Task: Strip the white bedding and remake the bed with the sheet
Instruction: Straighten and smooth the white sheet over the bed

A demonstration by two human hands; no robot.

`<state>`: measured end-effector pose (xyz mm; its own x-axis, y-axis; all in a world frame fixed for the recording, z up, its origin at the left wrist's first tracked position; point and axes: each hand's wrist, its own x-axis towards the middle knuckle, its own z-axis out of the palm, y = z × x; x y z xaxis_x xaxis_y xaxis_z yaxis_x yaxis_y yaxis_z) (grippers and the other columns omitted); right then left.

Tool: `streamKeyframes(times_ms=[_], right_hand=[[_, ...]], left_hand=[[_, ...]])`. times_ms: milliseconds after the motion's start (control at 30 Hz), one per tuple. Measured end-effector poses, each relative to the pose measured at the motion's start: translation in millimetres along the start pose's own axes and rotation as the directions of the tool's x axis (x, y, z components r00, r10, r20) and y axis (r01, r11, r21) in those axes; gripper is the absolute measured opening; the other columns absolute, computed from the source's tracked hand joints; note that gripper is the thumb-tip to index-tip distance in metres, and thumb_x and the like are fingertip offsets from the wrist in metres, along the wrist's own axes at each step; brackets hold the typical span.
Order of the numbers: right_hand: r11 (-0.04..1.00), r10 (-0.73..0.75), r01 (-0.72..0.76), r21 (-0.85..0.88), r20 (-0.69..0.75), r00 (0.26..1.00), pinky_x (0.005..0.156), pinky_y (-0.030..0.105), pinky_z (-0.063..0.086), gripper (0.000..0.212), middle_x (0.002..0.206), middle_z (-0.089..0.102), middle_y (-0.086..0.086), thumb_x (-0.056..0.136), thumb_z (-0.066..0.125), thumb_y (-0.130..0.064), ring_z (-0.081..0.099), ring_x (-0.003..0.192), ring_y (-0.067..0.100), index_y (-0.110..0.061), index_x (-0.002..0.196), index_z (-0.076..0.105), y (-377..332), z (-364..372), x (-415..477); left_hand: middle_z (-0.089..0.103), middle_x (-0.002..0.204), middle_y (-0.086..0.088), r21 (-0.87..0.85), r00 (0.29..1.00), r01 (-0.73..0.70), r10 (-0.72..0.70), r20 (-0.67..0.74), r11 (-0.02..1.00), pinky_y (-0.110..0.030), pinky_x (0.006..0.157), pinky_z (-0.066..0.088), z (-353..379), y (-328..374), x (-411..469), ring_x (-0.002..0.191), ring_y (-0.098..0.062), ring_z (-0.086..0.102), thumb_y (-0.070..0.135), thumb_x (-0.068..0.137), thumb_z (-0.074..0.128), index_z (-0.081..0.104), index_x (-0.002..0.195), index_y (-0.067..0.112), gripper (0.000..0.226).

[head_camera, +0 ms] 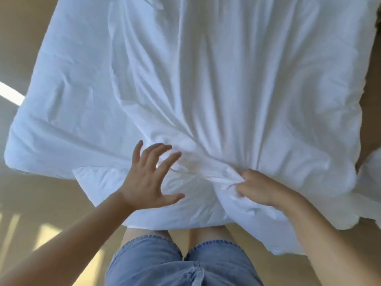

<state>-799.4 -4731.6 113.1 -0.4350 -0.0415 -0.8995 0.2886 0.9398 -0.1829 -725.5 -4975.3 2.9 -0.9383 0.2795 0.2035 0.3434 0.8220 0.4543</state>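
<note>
Stripping stage, by the look of it: white bedding (206, 79) lies spread and creased across the bed, near edge hanging against the person's knees above denim shorts (156, 263). Right hand (261, 190) clamped on a bunched fistful of cloth near that edge, creases fanning away from the grip. Left hand (148, 180) apart from it, fingers splayed, holding nothing, over the fabric just beside the bunch; contact unclear. Next move likely needs a second hold, then a pull toward the body. Near-left corner overhangs tan floor (41, 203); stepping room looks open there
</note>
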Motion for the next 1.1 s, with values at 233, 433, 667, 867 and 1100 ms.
streamKeyframes(times_ms=[233,433,667,867,1100], right_hand=[[0.987,0.031,-0.035,0.159,0.028,0.999,0.057,0.026,0.027,0.032,0.067,0.038,-0.005,0.086,0.055,-0.050,0.037,0.055,0.007,-0.021,0.072,0.052,-15.9,-2.5,-5.4],[0.994,-0.010,0.014,0.106,-0.041,0.999,0.067,0.029,0.037,0.029,0.073,0.050,-0.009,0.089,0.058,-0.034,0.049,0.070,0.008,-0.008,0.078,0.055,-30.0,7.0,6.8],[0.739,-0.581,0.171,-0.652,-0.487,0.653,0.081,0.040,0.043,0.091,0.119,0.051,0.010,0.066,0.076,-0.030,0.049,0.104,0.030,-0.016,0.145,0.034,-91.8,57.0,71.7],[0.976,-0.214,0.146,-0.160,-0.820,0.530,0.071,0.037,0.038,0.016,0.099,0.065,0.018,0.090,0.051,-0.016,0.058,0.094,0.037,-0.006,0.102,0.058,-101.7,8.5,124.9],[0.960,0.004,0.233,0.158,-0.835,0.549,0.059,0.027,0.028,0.008,0.071,0.051,-0.002,0.091,0.049,-0.011,0.048,0.072,0.025,-0.009,0.083,0.051,-83.1,-17.4,117.1]], left_hand=[[0.057,0.114,-0.014,-0.144,0.722,0.691,-0.666,0.189,0.708,-0.053,0.099,0.035,65.6,-3.0,43.4,0.108,-0.034,0.054,0.031,0.079,0.066,0.054,0.117,0.004,0.049],[0.060,0.112,-0.010,-0.712,0.547,0.640,-0.821,0.160,0.288,-0.032,0.089,0.044,58.6,-45.3,90.6,0.111,-0.026,0.054,0.008,0.090,0.045,0.057,0.109,0.006,0.023],[0.060,0.118,0.007,-0.712,0.731,0.512,-0.679,0.069,0.480,-0.008,0.085,0.034,28.7,-84.6,115.8,0.110,-0.006,0.052,0.017,0.099,0.039,0.055,0.129,0.018,0.034],[0.048,0.140,-0.001,-0.541,0.867,0.488,-0.449,0.214,0.685,-0.030,0.102,0.030,58.4,-89.1,81.9,0.116,-0.021,0.050,0.024,0.082,0.047,0.025,0.149,0.021,0.070],[0.028,0.151,-0.003,-0.309,0.791,0.611,-0.582,0.190,0.729,-0.050,0.112,0.019,91.8,-95.1,108.6,0.140,-0.023,0.022,0.045,0.088,0.057,0.027,0.147,0.018,0.072]])
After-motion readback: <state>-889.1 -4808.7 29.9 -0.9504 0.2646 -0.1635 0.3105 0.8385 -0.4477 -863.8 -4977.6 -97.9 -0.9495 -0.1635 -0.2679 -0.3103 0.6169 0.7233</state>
